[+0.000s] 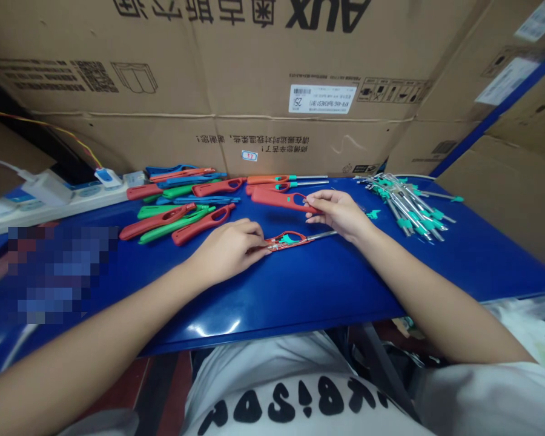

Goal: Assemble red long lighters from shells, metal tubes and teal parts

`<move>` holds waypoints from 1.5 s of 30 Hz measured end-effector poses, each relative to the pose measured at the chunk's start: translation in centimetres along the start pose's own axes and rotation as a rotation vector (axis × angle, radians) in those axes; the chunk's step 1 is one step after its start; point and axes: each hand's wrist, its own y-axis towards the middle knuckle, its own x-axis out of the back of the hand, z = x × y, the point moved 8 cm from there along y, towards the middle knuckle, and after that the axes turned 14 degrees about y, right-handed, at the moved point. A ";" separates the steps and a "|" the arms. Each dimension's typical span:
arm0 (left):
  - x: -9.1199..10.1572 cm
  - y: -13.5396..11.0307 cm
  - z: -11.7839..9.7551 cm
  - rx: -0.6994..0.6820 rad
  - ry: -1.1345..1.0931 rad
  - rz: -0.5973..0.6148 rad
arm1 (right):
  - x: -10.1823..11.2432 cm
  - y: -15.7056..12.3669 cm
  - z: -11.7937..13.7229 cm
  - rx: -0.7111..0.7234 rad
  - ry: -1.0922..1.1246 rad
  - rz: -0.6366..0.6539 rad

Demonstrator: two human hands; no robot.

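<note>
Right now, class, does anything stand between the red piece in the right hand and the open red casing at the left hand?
Nothing visible does: only blue table shows between the red piece, held by the right hand, and the open red casing, pinched by the left hand.

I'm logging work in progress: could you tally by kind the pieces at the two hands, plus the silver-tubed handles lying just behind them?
Red casing piece in the right hand: 1
Open red casing with a silver tube, at the left hand: 1
Silver-tubed handles lying behind: 2
Total: 4
</note>
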 end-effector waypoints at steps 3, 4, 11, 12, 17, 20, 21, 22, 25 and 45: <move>-0.3 0.0 0.3 0.038 -0.026 0.021 | 0.0 0.1 -0.1 -0.004 -0.003 0.009; -0.4 -0.1 0.3 0.052 -0.037 0.023 | 0.0 0.2 -0.2 -0.005 -0.005 0.015; 0.1 -0.1 0.6 0.108 -0.121 -0.006 | 0.1 0.3 -0.3 0.002 -0.005 0.037; 0.2 -0.1 0.6 0.110 -0.130 -0.016 | 0.1 0.2 -0.2 0.006 -0.007 0.039; 0.2 -0.1 0.7 0.098 -0.159 -0.023 | 0.0 0.1 0.1 0.016 -0.013 0.039; -0.4 -0.1 1.0 0.127 -0.192 -0.004 | -0.1 0.0 0.3 0.022 -0.007 0.034; -0.6 -0.1 1.1 0.141 -0.206 0.002 | -0.2 0.0 0.3 0.023 -0.005 0.034; -0.7 -0.1 1.2 0.152 -0.219 0.005 | -0.2 -0.1 0.3 0.024 -0.005 0.033; -0.7 -0.1 1.2 0.162 -0.224 -0.012 | -0.2 -0.1 0.3 0.024 -0.007 0.031; 1.9 0.0 1.6 0.045 -0.094 -0.180 | -3.6 -2.1 0.6 0.193 -0.712 0.414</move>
